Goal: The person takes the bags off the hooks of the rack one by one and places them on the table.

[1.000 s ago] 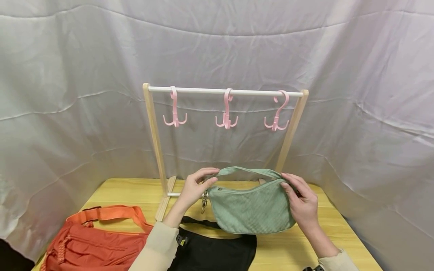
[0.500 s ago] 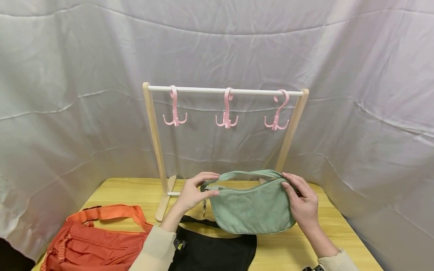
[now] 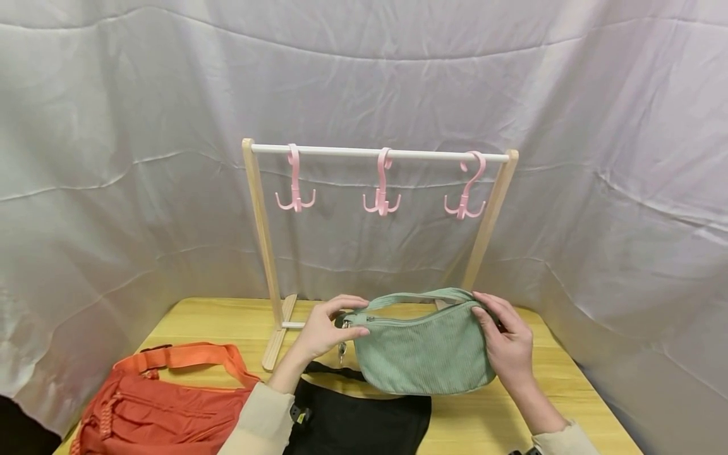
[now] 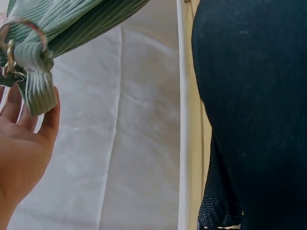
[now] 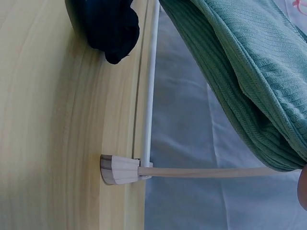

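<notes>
A pale green corduroy shoulder bag (image 3: pixel 423 357) is held up above the table, its zipper along the top edge and its strap (image 3: pixel 406 297) arching over it. My left hand (image 3: pixel 324 325) holds the bag's left end, thumb in front and fingers at the strap. A metal ring (image 4: pixel 24 29) with a clasp hangs at that end in the left wrist view. At the right end my right hand (image 3: pixel 509 335) grips the upper corner, thumb on the front. Only a bit of the right hand shows in the right wrist view, by the green fabric (image 5: pixel 259 91).
Behind the bag stands a wooden rack with a white rail (image 3: pixel 341 151). From it hang a left pink hook (image 3: pixel 296 183), a middle one and a right one. A black bag (image 3: pixel 358 420) and a red-orange bag (image 3: pixel 165 411) lie on the wooden table (image 3: pixel 569 392).
My left thumb has moved down onto the bag's left end, fingers staying by the strap. The strap sits slightly lower. My right hand keeps its grip almost unmoved.
</notes>
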